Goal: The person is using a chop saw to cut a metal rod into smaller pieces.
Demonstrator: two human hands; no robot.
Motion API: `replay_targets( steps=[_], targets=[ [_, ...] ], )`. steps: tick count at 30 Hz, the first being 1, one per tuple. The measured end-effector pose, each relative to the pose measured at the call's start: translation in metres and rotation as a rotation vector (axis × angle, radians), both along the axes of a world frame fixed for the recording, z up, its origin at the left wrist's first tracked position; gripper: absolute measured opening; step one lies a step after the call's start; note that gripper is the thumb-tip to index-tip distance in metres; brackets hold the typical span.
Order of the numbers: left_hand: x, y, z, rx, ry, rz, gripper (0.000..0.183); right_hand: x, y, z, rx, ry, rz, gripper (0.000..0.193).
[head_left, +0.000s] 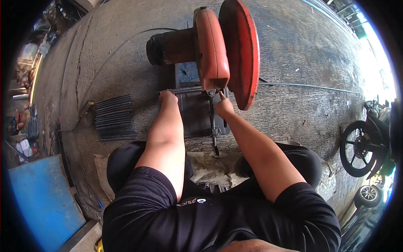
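In front of me stands a red cut-off saw (pixel 213 46), its round guard on the right and its dark-ended motor on the left. A thin metal rod (pixel 187 90) lies across the saw's base (pixel 195 113), below the saw head. My left hand (pixel 168 97) is closed around the rod's left end. Just right of the saw head, beside the clamp, my right hand (pixel 224 108) is curled with its fingertips partly hidden; what it grips is not visible. The clamp screw (pixel 213 115) runs toward me between my hands.
To the left, a stack of dark metal rods (pixel 114 117) lies on the worn floor (pixel 294 50). A blue panel (pixel 44 201) is at lower left. Cables cross the floor behind the saw. A motorcycle wheel (pixel 347 149) stands at far right.
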State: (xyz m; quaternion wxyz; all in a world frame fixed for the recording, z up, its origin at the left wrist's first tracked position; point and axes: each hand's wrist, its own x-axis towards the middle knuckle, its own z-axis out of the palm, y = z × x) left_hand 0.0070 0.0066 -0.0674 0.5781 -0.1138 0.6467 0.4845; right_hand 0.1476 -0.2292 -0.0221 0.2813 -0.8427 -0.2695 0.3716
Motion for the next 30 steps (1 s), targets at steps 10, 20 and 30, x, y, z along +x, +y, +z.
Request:
replay_targets(
  steps=[10,20,30],
  targets=[
    [0.007,-0.006,0.011,0.096,0.021,0.084,0.025,0.019,-0.021,0.009,0.072,-0.188,0.044,0.055],
    [0.007,-0.011,0.021,0.093,0.006,0.163,0.014,0.025,-0.034,0.012,0.013,-0.131,0.119,0.044],
    [0.007,-0.012,0.024,0.097,0.042,0.118,0.016,0.014,-0.029,0.038,-0.011,-0.094,0.255,0.036]
  ],
)
